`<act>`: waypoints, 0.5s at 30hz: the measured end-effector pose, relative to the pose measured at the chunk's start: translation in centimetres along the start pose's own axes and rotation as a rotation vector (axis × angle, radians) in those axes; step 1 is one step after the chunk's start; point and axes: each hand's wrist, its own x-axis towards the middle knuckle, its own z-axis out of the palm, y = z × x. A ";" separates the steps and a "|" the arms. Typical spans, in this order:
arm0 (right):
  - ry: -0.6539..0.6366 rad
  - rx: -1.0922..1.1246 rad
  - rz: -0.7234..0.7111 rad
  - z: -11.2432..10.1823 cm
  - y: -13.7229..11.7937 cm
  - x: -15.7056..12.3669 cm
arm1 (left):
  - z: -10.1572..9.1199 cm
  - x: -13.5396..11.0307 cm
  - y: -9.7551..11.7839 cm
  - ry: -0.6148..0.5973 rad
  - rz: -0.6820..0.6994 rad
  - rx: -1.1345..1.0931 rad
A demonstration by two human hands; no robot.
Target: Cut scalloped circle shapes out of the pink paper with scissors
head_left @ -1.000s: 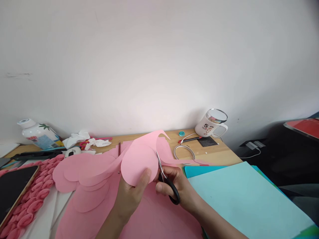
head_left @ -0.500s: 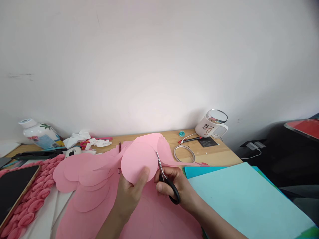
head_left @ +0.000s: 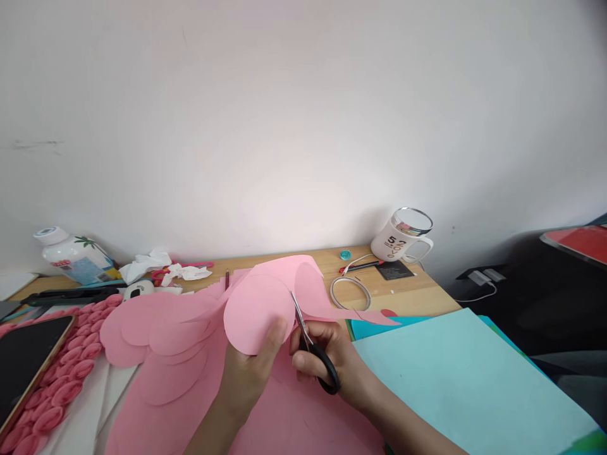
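Observation:
Between thumb and fingers, my left hand (head_left: 253, 373) pinches a pink paper disc (head_left: 256, 309), its lower edge under the thumb. From the disc's far side a curled strip of pink paper (head_left: 313, 287) loops up and trails off to the right. My right hand (head_left: 327, 354) is closed round the black handles of a pair of scissors (head_left: 303, 328). Their blades point up and away, lying against the right edge of the disc where it meets the strip. More pink paper circles (head_left: 175, 379) overlap on the left, and large pink sheets lie under both hands.
At left are a phone (head_left: 33, 360), rows of rolled pink pieces (head_left: 71, 379), a white bottle (head_left: 76, 256) and crumpled tissues (head_left: 147, 262). A white mug (head_left: 396, 240), a coiled cable (head_left: 351, 294) and a black card (head_left: 395, 270) stand back right. Pale blue sheets (head_left: 455, 373) lie at right.
The disc and my left hand have shifted slightly left and down. The scissors have moved slightly left with my right hand, and the strip's loose end reaches further right.

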 end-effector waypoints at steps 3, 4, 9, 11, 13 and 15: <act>-0.010 -0.009 0.012 -0.1 -0.1 0.0 | -0.2 -0.1 0.2 -0.063 -0.028 0.013; -0.014 -0.011 0.005 -0.2 -0.2 0.0 | -0.2 -0.1 0.3 -0.071 -0.040 0.020; -0.036 0.012 -0.056 -0.3 -0.7 0.1 | -0.1 -0.5 1.1 -0.078 -0.069 0.034; -0.038 0.009 -0.057 -0.3 -0.9 0.1 | 0.0 -0.6 1.2 -0.075 -0.076 0.037; -0.040 -0.003 -0.055 -0.3 -0.9 0.0 | 0.0 -0.6 1.3 -0.071 -0.076 0.035; -0.043 -0.015 -0.055 -0.3 -0.9 0.0 | 0.0 -0.6 1.2 -0.068 -0.069 0.027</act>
